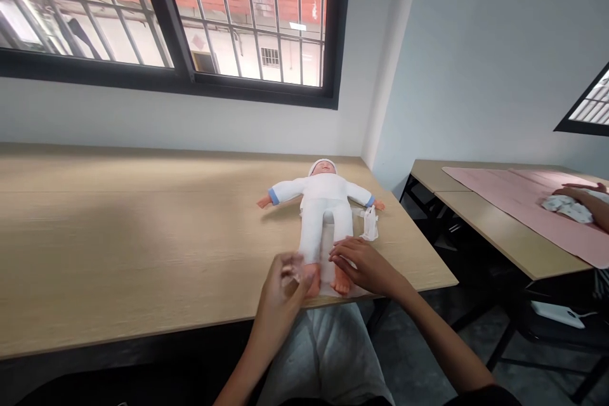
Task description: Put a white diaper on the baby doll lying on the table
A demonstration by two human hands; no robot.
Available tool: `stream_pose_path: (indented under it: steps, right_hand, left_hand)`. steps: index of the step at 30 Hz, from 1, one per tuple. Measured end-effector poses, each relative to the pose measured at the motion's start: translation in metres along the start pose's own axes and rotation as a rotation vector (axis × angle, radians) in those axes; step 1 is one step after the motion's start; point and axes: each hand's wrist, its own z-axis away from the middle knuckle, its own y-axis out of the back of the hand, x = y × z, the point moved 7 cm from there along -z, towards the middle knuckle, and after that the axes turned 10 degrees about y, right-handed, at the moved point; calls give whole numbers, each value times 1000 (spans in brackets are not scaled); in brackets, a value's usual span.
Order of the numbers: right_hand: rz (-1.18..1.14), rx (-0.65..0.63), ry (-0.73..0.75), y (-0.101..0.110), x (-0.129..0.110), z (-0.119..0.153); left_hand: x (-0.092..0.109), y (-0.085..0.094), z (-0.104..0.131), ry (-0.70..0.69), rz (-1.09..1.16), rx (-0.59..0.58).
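Closest to me, the person's grey trousers (323, 349) are showing just below the bench (143, 247) edge. The left hand (285, 282) is blurring beside the doll's foot on that side; its fingers are curling with a narrow gap to the thumb, and I cannot tell whether they are pinching anything. The right hand (364, 263) is reaching palm down over the doll's other lower leg, its fingers loosely bending and parting from the thumb without gripping; whether they are touching the leg I cannot tell.

The doll (327, 189) is lying on its back near the bench's right end, feet toward the person, arms spreading. It is wearing a white suit with blue cuffs and a white cap (323, 162). A pale sheet (327, 254) is showing between its legs. Just beside it, near its hand on the right, a crumpled white bundle (370, 224) is sitting; I cannot tell whether it is holding anything.

Off to the right, a white device (556, 314) is lying on a dark chair. Beyond, another person's hand (578, 187) is resting by patterned white cloth (568, 208) on a pink mat (514, 203). Behind the doll, a barred window is facing a brick wall.
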Motion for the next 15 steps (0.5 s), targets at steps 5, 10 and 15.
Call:
stream_pose_path:
  steps: [5, 10, 15]
  right_hand:
    - [169, -169, 86, -32, 6, -14]
    - [261, -223, 70, -27, 26, -4]
    - [249, -259, 42, -15, 48, 16]
  left_hand:
    - [3, -28, -49, -197, -234, -25]
    - [-11, -28, -63, -168, -324, -106]
    - [6, -17, -67, -30, -250, -200]
